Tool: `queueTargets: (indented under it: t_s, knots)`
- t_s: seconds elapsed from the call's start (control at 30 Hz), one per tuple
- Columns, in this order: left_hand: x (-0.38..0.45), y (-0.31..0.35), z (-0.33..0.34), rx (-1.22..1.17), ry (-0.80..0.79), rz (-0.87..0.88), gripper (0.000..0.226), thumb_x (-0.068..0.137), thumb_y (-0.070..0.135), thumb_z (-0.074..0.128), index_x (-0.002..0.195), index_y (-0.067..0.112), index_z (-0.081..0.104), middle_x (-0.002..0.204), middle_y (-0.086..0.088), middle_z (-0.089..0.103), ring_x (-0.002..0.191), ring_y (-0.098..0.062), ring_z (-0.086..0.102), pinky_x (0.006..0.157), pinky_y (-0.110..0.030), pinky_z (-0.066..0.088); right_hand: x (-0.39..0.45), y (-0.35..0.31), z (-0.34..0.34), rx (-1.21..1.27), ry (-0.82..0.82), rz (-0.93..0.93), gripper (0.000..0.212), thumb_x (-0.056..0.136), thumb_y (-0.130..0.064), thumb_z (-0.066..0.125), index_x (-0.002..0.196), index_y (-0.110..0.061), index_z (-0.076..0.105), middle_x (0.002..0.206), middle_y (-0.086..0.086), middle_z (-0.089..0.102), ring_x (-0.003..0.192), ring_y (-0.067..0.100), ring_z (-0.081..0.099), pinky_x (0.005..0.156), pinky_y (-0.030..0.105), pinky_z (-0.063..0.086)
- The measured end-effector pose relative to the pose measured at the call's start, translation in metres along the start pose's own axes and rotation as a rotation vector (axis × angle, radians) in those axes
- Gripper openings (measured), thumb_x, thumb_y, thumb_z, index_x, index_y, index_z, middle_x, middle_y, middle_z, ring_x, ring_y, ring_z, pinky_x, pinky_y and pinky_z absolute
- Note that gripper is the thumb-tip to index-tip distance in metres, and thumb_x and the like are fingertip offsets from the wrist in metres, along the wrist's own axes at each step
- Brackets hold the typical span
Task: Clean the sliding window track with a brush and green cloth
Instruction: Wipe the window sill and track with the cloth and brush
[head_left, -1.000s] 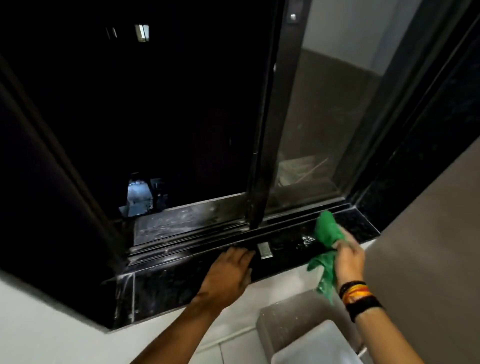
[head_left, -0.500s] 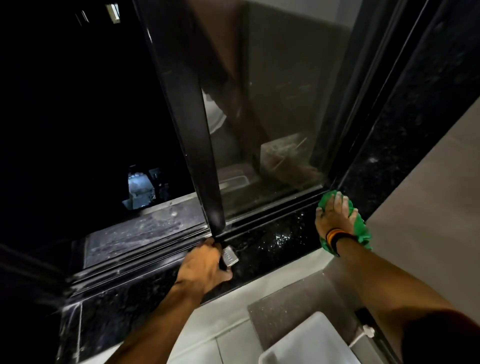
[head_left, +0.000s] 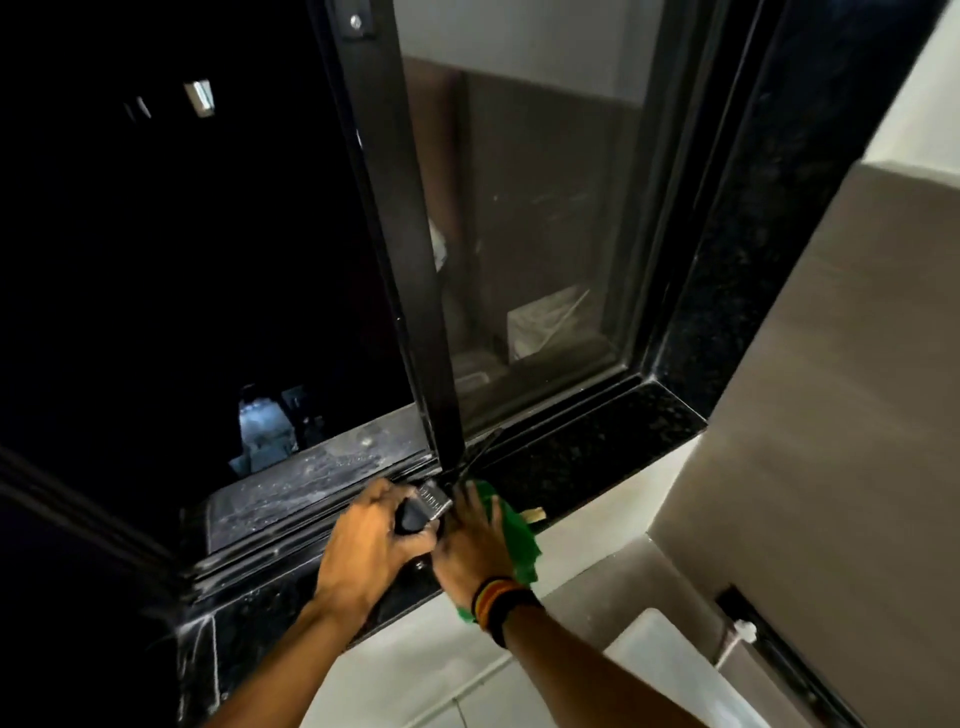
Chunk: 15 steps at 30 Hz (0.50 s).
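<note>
At the far left the window opening is dark, and below it runs the dusty black sliding window track (head_left: 311, 499), its rails streaked with pale grime as they slope toward you. In front of the track lies the black speckled stone sill (head_left: 587, 447), which carries on to the right corner of the frame.

Your left hand (head_left: 363, 551) sits at the centre of the sill, its grip clenched around the black-handled brush with a silver metal band (head_left: 423, 506). The brush's metal band points up and right, toward the foot of the black upright frame of the sliding pane (head_left: 410, 270), and the head sits right at the track there; the bristles themselves are too dark to make out.

Just beside it, touching knuckle to knuckle, your right hand (head_left: 470, 545) presses flat on the crumpled green cloth (head_left: 514, 535), fingers spread rather than curled, so the grip is released and the palm pins the cloth to the sill. The cloth spills out to the right of the hand and hangs over the sill's front edge below the wrist. A striped black, red and yellow wristband (head_left: 498, 597) circles that wrist.

Right of the cloth a small pale scrap (head_left: 534, 514) lies on the sill. Lower right stands a white plastic container (head_left: 670, 670).
</note>
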<state>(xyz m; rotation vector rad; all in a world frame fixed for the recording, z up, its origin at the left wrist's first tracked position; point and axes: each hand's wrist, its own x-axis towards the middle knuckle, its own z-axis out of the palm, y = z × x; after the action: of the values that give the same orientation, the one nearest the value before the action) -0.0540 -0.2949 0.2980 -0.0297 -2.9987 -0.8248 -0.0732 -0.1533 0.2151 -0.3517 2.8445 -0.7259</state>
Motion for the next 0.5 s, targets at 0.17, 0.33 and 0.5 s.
queueTargets:
  t_s: [0.17, 0.33, 0.5]
  knots:
    - [0.006, 0.012, -0.001, 0.022, -0.010, 0.077, 0.045, 0.074, 0.049, 0.079, 0.113, 0.028, 0.071, 0.106, 0.008, 0.062, 0.083, -0.013, 0.064, 0.074, -0.032, 0.059, -0.011, 0.021, -0.076, 1.093, 0.112, 0.301, 0.025, 0.099, -0.020, 0.051, 0.113, -0.013, 0.070, 0.115, 0.010, 0.071, 0.117, 0.028, 0.062, 0.103, 0.042, 0.048]
    - [0.022, 0.056, 0.041, 0.078, -0.066, 0.227, 0.053, 0.085, 0.051, 0.068, 0.133, 0.030, 0.062, 0.126, 0.003, 0.062, 0.110, -0.021, 0.063, 0.094, -0.033, 0.054, -0.009, 0.062, -0.132, 1.157, 0.256, 0.428, 0.030, 0.093, -0.031, 0.064, 0.086, -0.002, 0.069, 0.055, 0.004, 0.047, 0.040, 0.012, 0.045, 0.039, 0.023, 0.039]
    - [0.015, 0.045, 0.077, 0.290, -0.173, 0.361, 0.066, 0.105, 0.058, 0.021, 0.162, 0.024, 0.020, 0.168, 0.001, 0.027, 0.156, -0.019, 0.020, 0.129, -0.033, 0.010, 0.016, 0.141, -0.167, 1.320, 0.376, 0.745, 0.028, 0.099, -0.017, 0.056, 0.074, -0.007, 0.059, 0.057, 0.004, 0.046, 0.043, 0.014, 0.039, 0.032, 0.015, 0.035]
